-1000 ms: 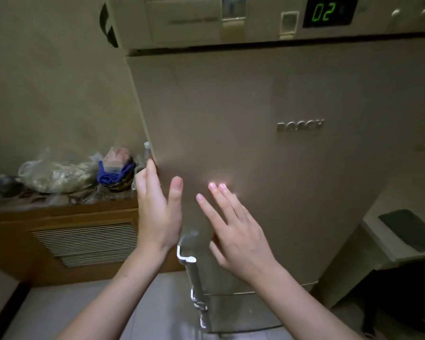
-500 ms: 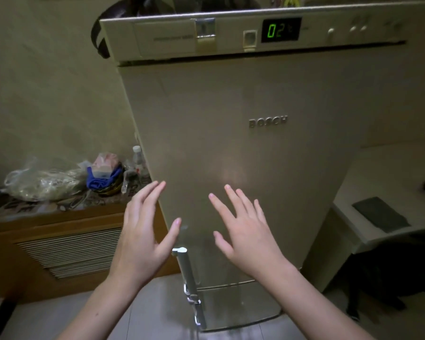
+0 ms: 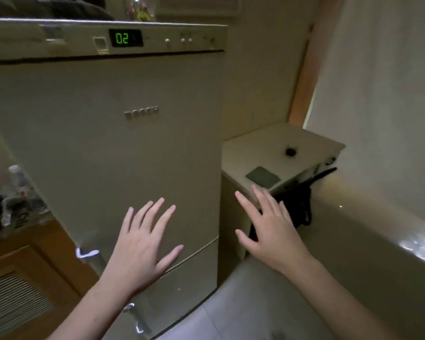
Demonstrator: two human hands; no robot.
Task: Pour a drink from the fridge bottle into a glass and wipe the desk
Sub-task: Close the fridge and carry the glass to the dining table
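A tall beige fridge (image 3: 123, 148) fills the left and middle of the view, door closed, its green display (image 3: 125, 38) reading 02. A chrome door handle (image 3: 87, 253) shows at the door's lower left edge. My left hand (image 3: 142, 244) hovers open in front of the lower door, fingers spread, holding nothing. My right hand (image 3: 268, 224) is open too, fingers apart, off the fridge's right edge. A small white desk (image 3: 275, 148) stands to the right of the fridge. No bottle from the fridge and no glass is visible.
On the desk lie a dark flat pad (image 3: 263, 177) and a small black round object (image 3: 290, 151). A wooden cabinet (image 3: 22, 285) at the left carries a plastic bottle (image 3: 17, 177) and clutter. A black chair (image 3: 297, 204) sits under the desk. Pale floor tiles lie below.
The view has swung to the right, bringing the desk into view. Both hands drifted right and stayed open; my right hand now sits past the fridge's edge.
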